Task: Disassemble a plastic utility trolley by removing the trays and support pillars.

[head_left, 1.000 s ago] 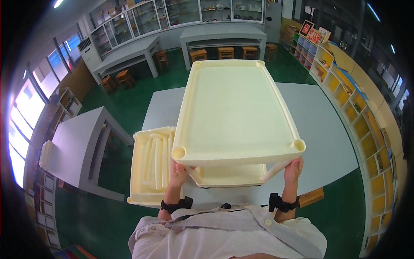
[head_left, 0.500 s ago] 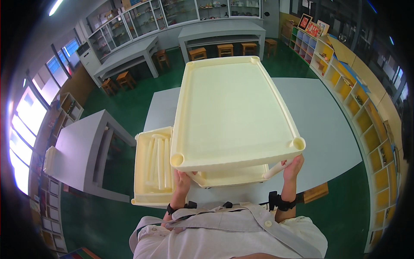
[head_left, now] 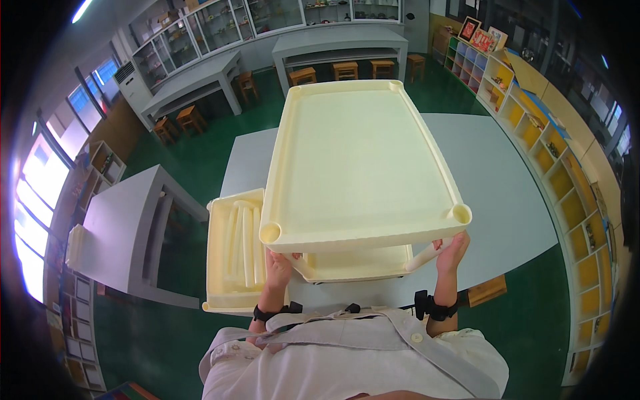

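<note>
A pale yellow plastic shelf rack stands in front of me, its large upper tray (head_left: pixel 360 167) raised on posts over a lower tray (head_left: pixel 353 263). Round sockets mark the upper tray's corners. My left hand (head_left: pixel 279 268) is closed around the near left post, just under that tray, with fingertips showing past it. On the other side my right hand (head_left: pixel 453 252) wraps the near right post (head_left: pixel 423 255) in the same way. The undersides of both grips are partly hidden by the tray's edge.
Left of the rack sits a pale yellow bin (head_left: pixel 217 267) holding several plastic tubes (head_left: pixel 248 247). Both stand on a grey table (head_left: pixel 500 180). A wooden stool (head_left: pixel 487 290) shows at its near right edge. Another grey table (head_left: pixel 127 220) stands left; a cubby shelf (head_left: pixel 567 180) curves along the right.
The upper tray's near left corner has shifted slightly up and left, with my left hand following. My right hand has risen a little along with the near right corner. The whole view has shifted slightly.
</note>
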A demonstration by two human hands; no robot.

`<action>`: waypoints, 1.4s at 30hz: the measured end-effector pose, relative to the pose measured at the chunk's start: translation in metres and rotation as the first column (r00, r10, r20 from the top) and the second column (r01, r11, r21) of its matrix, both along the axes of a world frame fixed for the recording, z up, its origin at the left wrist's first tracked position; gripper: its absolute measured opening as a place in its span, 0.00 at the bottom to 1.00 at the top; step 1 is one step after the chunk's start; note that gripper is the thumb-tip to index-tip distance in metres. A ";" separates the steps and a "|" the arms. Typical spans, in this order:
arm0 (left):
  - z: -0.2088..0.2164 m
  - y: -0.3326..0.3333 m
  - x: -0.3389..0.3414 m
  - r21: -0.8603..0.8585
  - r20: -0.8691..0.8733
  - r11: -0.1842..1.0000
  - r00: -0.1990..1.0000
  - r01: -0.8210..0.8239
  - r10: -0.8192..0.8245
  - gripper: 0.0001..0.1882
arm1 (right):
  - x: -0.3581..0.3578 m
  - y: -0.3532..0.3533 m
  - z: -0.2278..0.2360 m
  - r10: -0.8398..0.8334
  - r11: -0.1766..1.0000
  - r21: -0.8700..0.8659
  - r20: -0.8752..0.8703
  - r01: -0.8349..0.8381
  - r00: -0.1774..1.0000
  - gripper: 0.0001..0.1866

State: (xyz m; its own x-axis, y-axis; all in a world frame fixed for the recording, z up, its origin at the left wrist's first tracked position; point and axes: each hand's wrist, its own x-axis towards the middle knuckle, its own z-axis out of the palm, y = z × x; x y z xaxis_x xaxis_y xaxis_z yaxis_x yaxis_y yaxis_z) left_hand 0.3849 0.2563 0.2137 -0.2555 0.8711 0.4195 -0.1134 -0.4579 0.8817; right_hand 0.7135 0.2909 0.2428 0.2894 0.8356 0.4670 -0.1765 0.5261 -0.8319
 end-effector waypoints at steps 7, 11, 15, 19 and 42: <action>0.001 0.001 -0.007 0.006 -0.089 0.993 0.989 0.118 -0.118 0.34 | -0.001 0.002 -0.003 -0.018 0.999 0.042 -0.036 0.019 0.999 0.31; 0.005 0.001 0.004 -0.052 -0.042 0.999 0.999 0.015 -0.017 0.35 | -0.002 0.002 -0.004 -0.028 1.000 0.013 -0.041 0.028 0.999 0.30; 0.010 -0.001 0.012 -0.069 0.125 0.998 0.992 -0.010 0.019 0.32 | -0.003 0.002 -0.007 -0.034 0.999 0.004 -0.049 0.034 0.998 0.31; 0.022 -0.006 0.007 -0.107 0.328 0.982 0.938 0.153 -0.110 0.24 | 0.002 0.004 -0.009 0.043 0.999 0.032 -0.015 -0.042 0.999 0.33; 0.057 0.097 -0.005 -0.011 -0.186 0.990 0.973 -0.142 0.138 0.25 | -0.128 -0.028 0.070 0.444 0.874 -0.259 0.768 -0.411 0.461 0.14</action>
State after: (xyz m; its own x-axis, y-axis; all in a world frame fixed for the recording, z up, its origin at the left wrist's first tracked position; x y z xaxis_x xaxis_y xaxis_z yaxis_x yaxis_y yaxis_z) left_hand 0.3799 0.3535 0.2710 -0.2957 0.8427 0.4499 0.1161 -0.4357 0.8926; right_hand 0.5854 0.2627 0.3124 -0.5776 0.7669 0.2797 0.3565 0.5452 -0.7588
